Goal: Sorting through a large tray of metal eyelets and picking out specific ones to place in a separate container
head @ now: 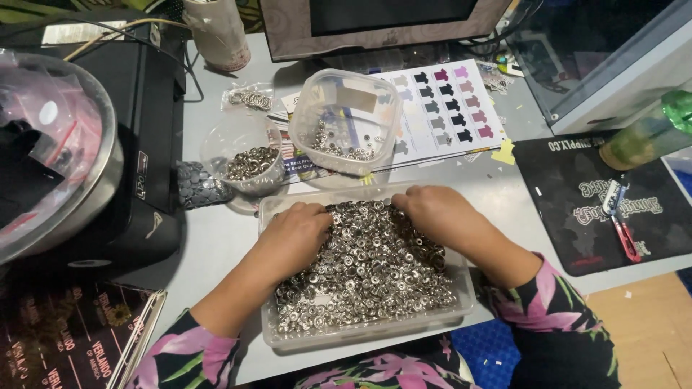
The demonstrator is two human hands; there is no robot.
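Hands (360, 223) in snaps (367, 281), tubs (346, 122) behind

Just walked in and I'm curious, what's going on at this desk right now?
A person in floral sleeves has both hands in a clear rectangular tub heaped with small silver metal rings. The left hand and right hand rest on the pile, fingers dug in. Behind it sit a square tub and a round cup, each holding some of the same rings, beside a colour chart sheet.
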